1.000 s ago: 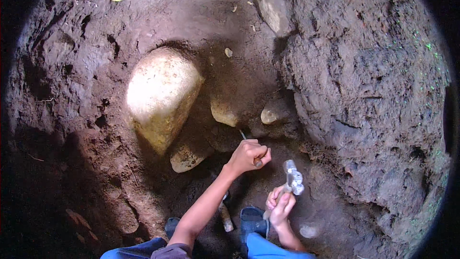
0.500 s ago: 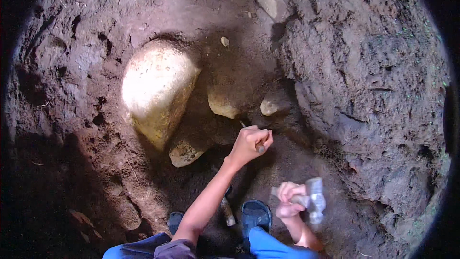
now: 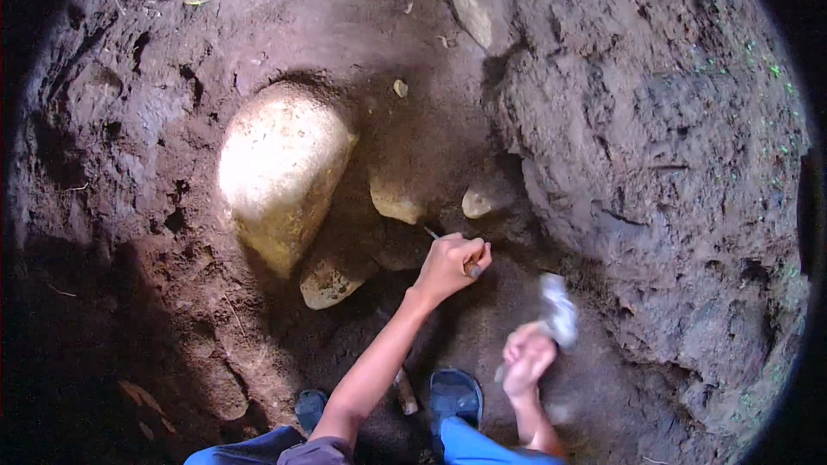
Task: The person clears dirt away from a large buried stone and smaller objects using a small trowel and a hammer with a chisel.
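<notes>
My left hand (image 3: 448, 267) is closed round a thin metal chisel (image 3: 430, 232); its tip pokes out toward the foot of a half-buried stone (image 3: 396, 200), and its blunt end shows beside my thumb. Whether the tip touches the stone I cannot tell. Lower and to the right, my right hand (image 3: 527, 357) grips a hammer, whose grey metal head (image 3: 559, 312) is smeared by motion. The hammer stays apart from the chisel. A smaller pale stone (image 3: 479, 202) juts from the soil just right of the tip.
A large pale boulder (image 3: 280, 172) rises at the left, with a flat-faced stone (image 3: 327, 282) below it. Rough earth (image 3: 663, 181) banks up on the right. Between my sandalled feet (image 3: 456, 394) lies a wooden handle (image 3: 405, 392), partly hidden by my left forearm.
My right hand has swung the hammer upward in the view, and its head has turned. My left hand keeps its hold on the chisel, nearly in place.
</notes>
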Action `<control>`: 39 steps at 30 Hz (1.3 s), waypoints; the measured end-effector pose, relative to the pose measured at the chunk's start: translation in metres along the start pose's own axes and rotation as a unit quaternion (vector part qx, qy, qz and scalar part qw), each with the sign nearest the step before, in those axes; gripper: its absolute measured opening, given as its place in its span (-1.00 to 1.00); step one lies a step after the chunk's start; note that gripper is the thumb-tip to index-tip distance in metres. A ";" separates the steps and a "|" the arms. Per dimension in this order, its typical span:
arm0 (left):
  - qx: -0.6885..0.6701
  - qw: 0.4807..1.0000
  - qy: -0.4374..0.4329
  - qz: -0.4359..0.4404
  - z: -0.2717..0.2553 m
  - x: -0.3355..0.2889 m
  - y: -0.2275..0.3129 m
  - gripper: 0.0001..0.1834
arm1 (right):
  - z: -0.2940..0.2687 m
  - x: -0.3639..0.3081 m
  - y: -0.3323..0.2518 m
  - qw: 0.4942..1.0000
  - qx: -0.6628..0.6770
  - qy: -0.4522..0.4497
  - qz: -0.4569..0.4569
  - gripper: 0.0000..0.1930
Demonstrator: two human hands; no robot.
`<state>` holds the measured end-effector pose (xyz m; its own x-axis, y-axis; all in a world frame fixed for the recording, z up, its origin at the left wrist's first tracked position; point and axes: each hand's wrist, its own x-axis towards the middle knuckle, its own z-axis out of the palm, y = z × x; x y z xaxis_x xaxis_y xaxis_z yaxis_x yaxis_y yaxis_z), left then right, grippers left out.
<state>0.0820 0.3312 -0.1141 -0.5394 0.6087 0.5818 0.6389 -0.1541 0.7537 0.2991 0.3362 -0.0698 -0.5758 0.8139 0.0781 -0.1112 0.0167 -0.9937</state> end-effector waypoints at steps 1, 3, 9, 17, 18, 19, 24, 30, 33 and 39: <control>-0.003 1.000 -0.003 -0.002 0.000 0.000 0.003 -0.58 | 0.010 0.002 -0.009 0.991 0.117 0.017 -0.065 -0.53; 0.022 1.000 -0.008 0.002 -0.003 0.002 0.008 -0.59 | 0.003 0.001 0.009 0.998 -0.024 -0.033 -0.050 -0.57; 0.006 0.999 0.004 -0.049 -0.016 0.005 0.009 -0.56 | -0.002 -0.005 0.010 0.999 -0.021 0.024 0.030 -0.45; 0.013 0.999 -0.033 -0.013 -0.010 -0.003 0.006 -0.56 | 0.004 0.001 0.003 0.992 -0.026 0.007 0.125 -0.45; 0.013 0.999 -0.034 -0.010 -0.010 -0.001 0.006 -0.56 | 0.011 0.007 -0.008 0.999 0.042 0.015 0.024 -0.43; 0.004 0.999 -0.042 -0.010 -0.006 -0.003 0.010 -0.56 | 0.018 0.007 -0.017 0.991 0.103 0.033 -0.074 -0.40; 0.006 0.998 -0.045 -0.032 -0.003 -0.001 0.006 -0.57 | -0.012 0.013 0.032 0.960 -0.252 -0.110 0.044 -0.51; 0.012 0.999 -0.038 -0.027 -0.003 -0.001 0.012 -0.59 | 0.006 0.006 0.014 0.992 -0.085 -0.059 -0.076 -0.53; 0.023 0.998 -0.055 -0.022 -0.006 0.001 0.007 -0.60 | 0.001 0.012 0.006 0.945 -0.306 -0.113 0.025 -0.58; 0.048 0.990 -0.096 0.087 -0.015 -0.009 0.022 -0.57 | 0.001 0.000 -0.019 0.998 0.016 -0.050 0.033 -0.47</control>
<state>0.0927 0.3104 -0.0981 -0.3075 0.7183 0.6242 0.7672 -0.2009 0.6091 0.3005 0.3354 -0.0506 -0.6602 0.7507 0.0225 -0.0961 -0.0548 -0.9939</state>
